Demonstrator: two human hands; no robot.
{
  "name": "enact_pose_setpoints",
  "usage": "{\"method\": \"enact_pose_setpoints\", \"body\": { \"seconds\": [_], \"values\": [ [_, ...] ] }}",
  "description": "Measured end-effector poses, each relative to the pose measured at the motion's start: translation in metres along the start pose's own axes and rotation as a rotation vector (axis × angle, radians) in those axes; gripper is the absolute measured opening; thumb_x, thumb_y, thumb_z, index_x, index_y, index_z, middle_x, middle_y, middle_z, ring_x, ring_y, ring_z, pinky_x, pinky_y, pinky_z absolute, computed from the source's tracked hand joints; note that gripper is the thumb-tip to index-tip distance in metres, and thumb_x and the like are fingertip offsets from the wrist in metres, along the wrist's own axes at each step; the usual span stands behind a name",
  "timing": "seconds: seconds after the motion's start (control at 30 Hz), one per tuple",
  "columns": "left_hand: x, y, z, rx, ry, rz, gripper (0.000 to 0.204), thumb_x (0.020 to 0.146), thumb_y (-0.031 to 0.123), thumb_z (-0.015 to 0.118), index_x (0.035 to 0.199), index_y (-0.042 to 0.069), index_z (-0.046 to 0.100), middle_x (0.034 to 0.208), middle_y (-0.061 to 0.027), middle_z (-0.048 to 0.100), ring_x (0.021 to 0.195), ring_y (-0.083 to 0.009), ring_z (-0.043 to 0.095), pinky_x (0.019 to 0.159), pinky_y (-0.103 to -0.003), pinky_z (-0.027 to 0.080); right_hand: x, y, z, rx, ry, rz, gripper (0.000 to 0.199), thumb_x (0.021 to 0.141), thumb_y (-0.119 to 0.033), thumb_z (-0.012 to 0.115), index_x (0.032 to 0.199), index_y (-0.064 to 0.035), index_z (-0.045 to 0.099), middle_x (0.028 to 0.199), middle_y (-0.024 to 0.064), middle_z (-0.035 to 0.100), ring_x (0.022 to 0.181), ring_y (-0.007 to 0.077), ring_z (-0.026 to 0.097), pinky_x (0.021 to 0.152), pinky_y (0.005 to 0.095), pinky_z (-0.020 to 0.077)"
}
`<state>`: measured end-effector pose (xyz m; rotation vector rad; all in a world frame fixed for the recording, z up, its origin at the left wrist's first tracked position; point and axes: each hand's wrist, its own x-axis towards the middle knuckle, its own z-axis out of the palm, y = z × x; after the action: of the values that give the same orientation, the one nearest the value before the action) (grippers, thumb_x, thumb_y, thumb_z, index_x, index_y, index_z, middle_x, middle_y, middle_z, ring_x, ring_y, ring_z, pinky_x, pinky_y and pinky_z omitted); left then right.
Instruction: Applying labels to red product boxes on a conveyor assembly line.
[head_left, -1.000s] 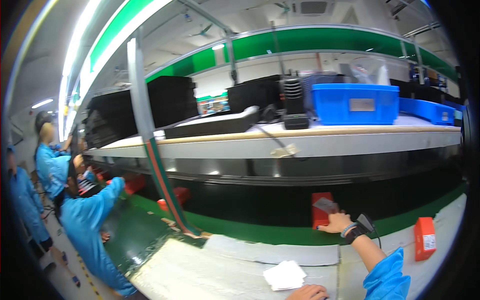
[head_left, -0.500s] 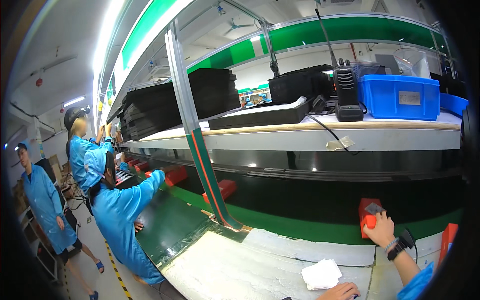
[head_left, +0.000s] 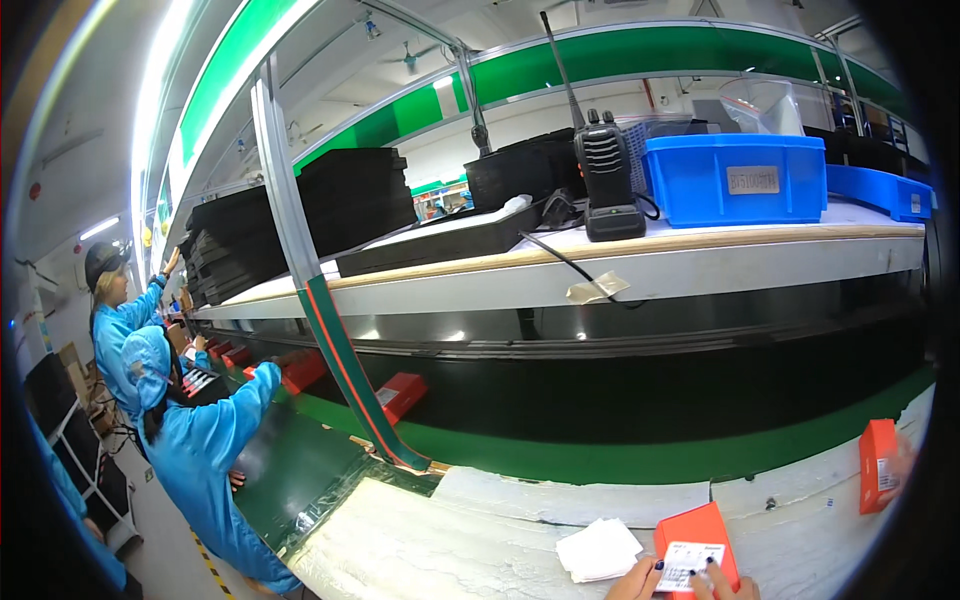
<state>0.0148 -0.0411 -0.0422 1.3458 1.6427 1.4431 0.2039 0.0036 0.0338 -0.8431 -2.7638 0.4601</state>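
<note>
A red box [head_left: 697,522] lies on the pale bench covering in front of me, at the lower edge of the head view. On its near part is a white printed card or label [head_left: 688,562]. My left hand [head_left: 634,581] pinches the left edge of that white piece. Bent over its right side are the dark-nailed fingers of my right hand [head_left: 722,582]. Whether the white piece is stuck to the box, I cannot tell. Just left of the box sits a small stack of white paper pieces [head_left: 599,550]; the lower parts of both hands are cut off.
Another red box [head_left: 877,468] stands at right, beside a blurred skin-coloured shape. Beyond the bench runs a dark green conveyor belt [head_left: 560,400], carrying several red boxes. Above it, a shelf holds a walkie-talkie [head_left: 609,175] and a blue bin [head_left: 735,185]. Co-workers in blue stand at left.
My right hand has brought the red box from the belt's edge to the bench, and both hands now meet over it. The view has turned right; the walking person is mostly out of view.
</note>
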Motion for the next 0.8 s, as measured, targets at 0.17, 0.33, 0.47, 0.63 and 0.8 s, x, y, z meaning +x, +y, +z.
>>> {"method": "enact_pose_setpoints", "body": {
  "seconds": [0.17, 0.33, 0.47, 0.63, 0.8],
  "values": [
    [-0.002, -0.018, 0.003, -0.022, 0.114, 0.145, 0.024, 0.099, 0.021, 0.042, 0.107, 0.0, 0.049, 0.1, -0.017, 0.053, 0.093, -0.0301, 0.053, 0.084, -0.037, 0.043, 0.01, 0.006, -0.026, -0.19, 0.097, -0.222, 0.051, 0.08, -0.021, 0.065, 0.126, -0.0037, 0.054, 0.132, 0.0204, 0.047, 0.125, 0.0394, 0.041, 0.103, 0.0509, 0.035],
    [-0.003, 0.004, -0.006, -0.33, -0.169, 0.048, 0.025, 0.098, 0.022, 0.048, 0.112, 0.002, 0.053, 0.108, -0.0099, 0.045, 0.105, -0.0239, 0.046, 0.095, -0.034, 0.038, 0.039, 0.007, -0.01, 0.307, 0.246, -0.224, 0.031, 0.083, -0.003, 0.054, 0.114, -0.0002, 0.06, 0.106, 0.021, 0.06, 0.108, 0.0401, 0.052, 0.097, 0.045, 0.0408],
    [-0.006, 0.0, -0.004, -0.155, -0.147, 0.221, 0.027, 0.095, 0.024, 0.054, 0.112, 0.003, 0.055, 0.122, -0.0132, 0.035, 0.118, -0.029, 0.036, 0.104, -0.039, 0.03, 0.049, -0.008, -0.005, 0.336, 0.276, -0.268, 0.043, 0.078, 0.004, 0.051, 0.12, -0.0026, 0.056, 0.11, 0.02, 0.056, 0.101, 0.0388, 0.052, 0.091, 0.0437, 0.041],
    [-0.022, -0.002, 0.004, -0.278, -0.225, 0.043, 0.027, 0.095, 0.028, 0.054, 0.108, 0.005, 0.059, 0.125, -0.0169, 0.039, 0.126, -0.0339, 0.026, 0.108, -0.044, 0.022, 0.053, -0.009, -0.009, 0.622, 0.166, -0.341, 0.048, 0.079, 0.002, 0.053, 0.126, -0.0052, 0.053, 0.119, 0.0178, 0.054, 0.114, 0.0357, 0.05, 0.098, 0.0415, 0.04],
    [-0.028, 0.005, 0.009, -0.309, -0.27, -0.011, 0.023, 0.092, 0.029, 0.056, 0.099, 0.007, 0.062, 0.121, -0.014, 0.044, 0.125, -0.0341, 0.024, 0.106, -0.049, 0.02, 0.056, 0.003, -0.001, 0.651, 0.148, -0.381, 0.041, 0.079, 0.003, 0.051, 0.117, -0.0076, 0.062, 0.122, 0.0167, 0.053, 0.113, 0.0326, 0.053, 0.098, 0.0382, 0.041]
  ]
}}
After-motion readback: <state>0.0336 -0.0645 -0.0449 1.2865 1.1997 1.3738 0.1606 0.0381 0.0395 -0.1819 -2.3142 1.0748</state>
